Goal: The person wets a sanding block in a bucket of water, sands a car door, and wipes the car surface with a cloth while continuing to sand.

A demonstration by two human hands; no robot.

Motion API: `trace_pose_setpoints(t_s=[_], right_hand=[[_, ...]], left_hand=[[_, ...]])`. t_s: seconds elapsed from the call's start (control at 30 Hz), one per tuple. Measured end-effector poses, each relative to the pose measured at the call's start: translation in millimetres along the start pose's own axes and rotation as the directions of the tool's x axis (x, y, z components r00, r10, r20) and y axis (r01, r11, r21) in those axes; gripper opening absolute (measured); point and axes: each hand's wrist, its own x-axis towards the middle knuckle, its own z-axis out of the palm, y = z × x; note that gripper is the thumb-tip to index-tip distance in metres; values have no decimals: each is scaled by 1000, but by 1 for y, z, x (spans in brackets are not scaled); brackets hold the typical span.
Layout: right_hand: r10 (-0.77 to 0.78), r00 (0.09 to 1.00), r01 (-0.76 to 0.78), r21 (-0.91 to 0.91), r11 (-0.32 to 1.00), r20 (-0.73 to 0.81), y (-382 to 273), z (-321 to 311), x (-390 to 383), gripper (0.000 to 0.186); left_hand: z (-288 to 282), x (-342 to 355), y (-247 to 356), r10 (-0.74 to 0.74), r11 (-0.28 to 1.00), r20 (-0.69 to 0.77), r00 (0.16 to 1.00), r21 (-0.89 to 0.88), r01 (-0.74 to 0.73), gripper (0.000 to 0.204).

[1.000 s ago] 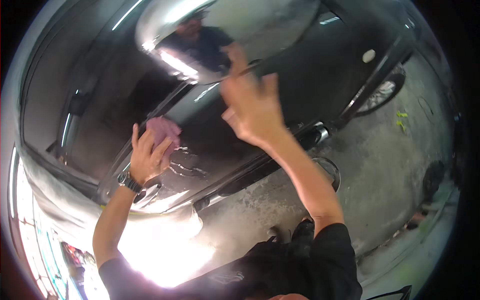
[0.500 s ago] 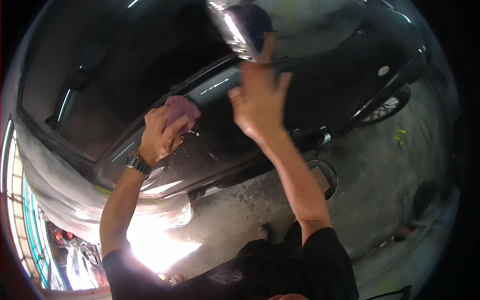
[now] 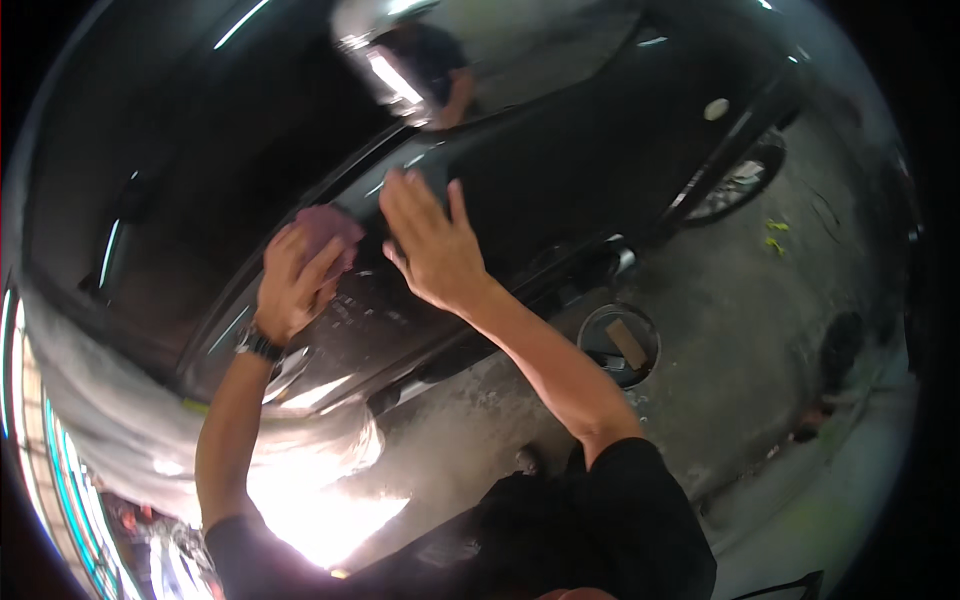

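A crumpled mauve cloth (image 3: 332,232) is gripped in my left hand (image 3: 288,280), close against the glossy black car door (image 3: 440,300). Its fingers curl over the cloth just below the window edge. My right hand (image 3: 432,240) is stretched out with fingers apart and holds nothing; it is over the door panel, a little right of the cloth. Wet specks show on the dark paint beneath my left hand. Whether my right palm touches the panel I cannot tell.
A shiny wing mirror (image 3: 385,65) juts out above my hands. On the concrete floor stand a round dark tub (image 3: 655,365) with a tan block in it and small yellow-green pieces (image 3: 776,236). Pale sheeting (image 3: 110,375) drapes the car at the left.
My right hand has come down and left, from near the mirror toward the cloth. The view has shifted, so the car appears further left. My left hand still grips the cloth.
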Motion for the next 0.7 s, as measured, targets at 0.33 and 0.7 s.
trace_pose_setpoints(t_s=[0.33,0.7], right_hand=[[253,949,-291,-216,932,-190,15,7,31,62],[125,991,-132,-193,972,-48,-120,73,9,65]], left_hand=[[-82,50,-19,-216,961,-128,968,-201,188,49],[-101,34,-33,-210,968,199,957,-96,232,32]])
